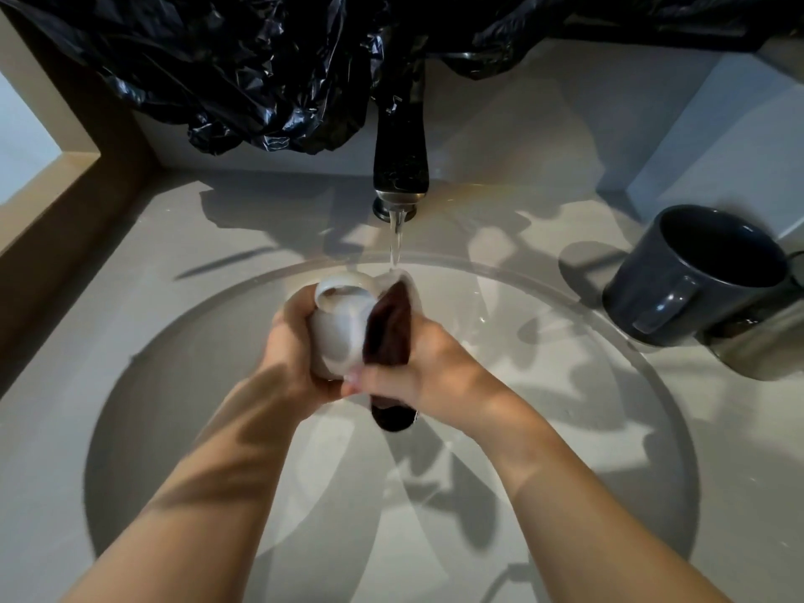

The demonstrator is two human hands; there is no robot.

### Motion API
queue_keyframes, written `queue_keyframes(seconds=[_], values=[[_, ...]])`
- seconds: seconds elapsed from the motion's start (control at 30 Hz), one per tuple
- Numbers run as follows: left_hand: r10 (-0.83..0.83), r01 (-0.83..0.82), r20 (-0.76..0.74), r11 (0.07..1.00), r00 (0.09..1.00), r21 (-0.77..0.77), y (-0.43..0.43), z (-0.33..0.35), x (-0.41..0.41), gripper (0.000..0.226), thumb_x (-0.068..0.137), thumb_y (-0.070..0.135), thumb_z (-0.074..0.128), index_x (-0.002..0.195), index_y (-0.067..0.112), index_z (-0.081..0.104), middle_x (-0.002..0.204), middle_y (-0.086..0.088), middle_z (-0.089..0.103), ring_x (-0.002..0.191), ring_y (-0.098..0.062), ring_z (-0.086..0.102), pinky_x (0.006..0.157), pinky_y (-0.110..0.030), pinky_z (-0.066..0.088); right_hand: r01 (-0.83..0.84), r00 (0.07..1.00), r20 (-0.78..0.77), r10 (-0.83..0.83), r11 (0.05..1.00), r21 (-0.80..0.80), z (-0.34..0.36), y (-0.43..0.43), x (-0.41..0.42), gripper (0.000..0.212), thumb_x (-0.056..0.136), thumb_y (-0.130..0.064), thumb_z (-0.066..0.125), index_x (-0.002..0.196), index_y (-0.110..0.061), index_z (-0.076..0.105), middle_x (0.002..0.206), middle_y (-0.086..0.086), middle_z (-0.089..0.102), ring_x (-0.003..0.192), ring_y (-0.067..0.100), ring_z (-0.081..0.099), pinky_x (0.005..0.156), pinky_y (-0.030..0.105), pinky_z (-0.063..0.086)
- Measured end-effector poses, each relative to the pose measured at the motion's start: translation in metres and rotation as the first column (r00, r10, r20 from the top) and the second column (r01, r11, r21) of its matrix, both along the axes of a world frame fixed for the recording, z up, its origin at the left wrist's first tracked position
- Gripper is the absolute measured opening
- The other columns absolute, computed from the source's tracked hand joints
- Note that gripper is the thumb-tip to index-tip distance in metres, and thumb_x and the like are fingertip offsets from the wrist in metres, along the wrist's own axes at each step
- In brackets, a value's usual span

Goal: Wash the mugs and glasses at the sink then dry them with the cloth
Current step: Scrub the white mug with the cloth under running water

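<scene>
White mug [337, 328] scrubbed under the running tap

Left hand [291, 354] curls tight round the mug's smooth glazed wall, mouth tilted toward the tap [400, 167], probably so the stream rinses it. Right hand [426, 363] pinches a dark, limp cloth [389, 332] against the mug's side. Both hang over the middle of the round basin [217, 385]. Near the counter's [130, 263] right edge stands a glossy grey mug [696, 276], seemingly next in line

Counter [130, 289] w/ round sink [174, 428], dark mug [696, 289], tumbler [765, 348] on rt
</scene>
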State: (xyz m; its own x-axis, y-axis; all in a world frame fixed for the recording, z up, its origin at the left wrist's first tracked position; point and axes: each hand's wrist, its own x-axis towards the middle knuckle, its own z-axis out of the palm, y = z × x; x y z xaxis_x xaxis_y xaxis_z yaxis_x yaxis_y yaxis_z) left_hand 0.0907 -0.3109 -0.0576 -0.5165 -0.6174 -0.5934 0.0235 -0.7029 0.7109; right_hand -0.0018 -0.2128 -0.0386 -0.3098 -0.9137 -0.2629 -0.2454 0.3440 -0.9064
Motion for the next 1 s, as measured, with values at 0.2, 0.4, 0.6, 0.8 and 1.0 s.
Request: queue_keyframes(seconds=[0.2, 0.4, 0.6, 0.8, 1.0], values=[[-0.024, 0.024, -0.020, 1.000, 1.000, -0.010, -0.002, 0.002, 0.007, 0.029, 0.085, 0.039, 0.049, 0.087, 0.016, 0.065, 0.069, -0.006, 0.070, 0.053, -0.023, 0.066, 0.043, -0.031, 0.050, -0.153, 0.910, -0.371, 0.185, 0.982, 0.114, 0.007, 0.003, -0.001, 0.062, 0.080, -0.045, 0.070, 0.130, -0.016, 0.048, 0.132, -0.001, 0.051, 0.130, 0.012, 0.038, 0.112, 0.026, 0.027], [-0.046, 0.045, 0.002, 0.967, 0.999, -0.249, 0.006, 0.005, 0.001, 0.033, 0.090, 0.039, 0.045, 0.083, 0.014, 0.066, 0.069, -0.007, 0.070, 0.061, -0.024, 0.067, 0.057, -0.039, 0.054, 0.004, 0.988, 0.156, -0.011, 0.999, 0.041, 0.002, -0.001, -0.006, 0.048, 0.060, -0.023, 0.079, 0.102, -0.011, 0.061, 0.090, 0.012, 0.067, 0.084, 0.026, 0.066, 0.079, 0.044, 0.056], [-0.199, 0.179, -0.022, 0.920, 0.980, -0.349, -0.005, 0.004, 0.001, 0.043, 0.077, 0.046, 0.056, 0.108, 0.019, 0.067, 0.091, -0.008, 0.071, 0.079, -0.024, 0.070, 0.071, -0.048, 0.057, 0.164, 0.949, 0.284, -0.133, 0.982, -0.088, -0.003, -0.008, -0.012, 0.028, 0.062, -0.012, 0.077, 0.084, -0.012, 0.060, 0.064, -0.001, 0.058, 0.058, 0.014, 0.059, 0.049, 0.018, 0.043], [-0.191, 0.170, -0.082, 0.962, 0.978, -0.212, -0.006, -0.005, -0.001, 0.043, 0.092, 0.048, 0.048, 0.081, 0.018, 0.077, 0.084, -0.007, 0.073, 0.075, -0.020, 0.071, 0.063, -0.034, 0.055, -0.123, 0.974, -0.180, 0.135, 0.990, 0.075, 0.001, -0.007, -0.006, 0.018, 0.078, -0.009, 0.066, 0.087, -0.017, 0.052, 0.080, 0.004, 0.058, 0.081, 0.021, 0.060, 0.076, 0.036, 0.051], [0.013, -0.022, -0.019, 0.769, 1.000, -0.638, 0.000, -0.015, -0.011, 0.030, 0.077, 0.047, 0.064, 0.106, 0.039, 0.062, 0.096, -0.004, 0.067, 0.084, -0.018, 0.066, 0.073, -0.033, 0.054, 0.188, 0.548, 0.832, -0.084, 0.982, -0.025, 0.007, -0.001, -0.017, 0.014, 0.086, -0.008, 0.053, 0.085, -0.007, 0.067, 0.073, 0.009, 0.070, 0.068, 0.022, 0.069, 0.065, 0.036, 0.057]])
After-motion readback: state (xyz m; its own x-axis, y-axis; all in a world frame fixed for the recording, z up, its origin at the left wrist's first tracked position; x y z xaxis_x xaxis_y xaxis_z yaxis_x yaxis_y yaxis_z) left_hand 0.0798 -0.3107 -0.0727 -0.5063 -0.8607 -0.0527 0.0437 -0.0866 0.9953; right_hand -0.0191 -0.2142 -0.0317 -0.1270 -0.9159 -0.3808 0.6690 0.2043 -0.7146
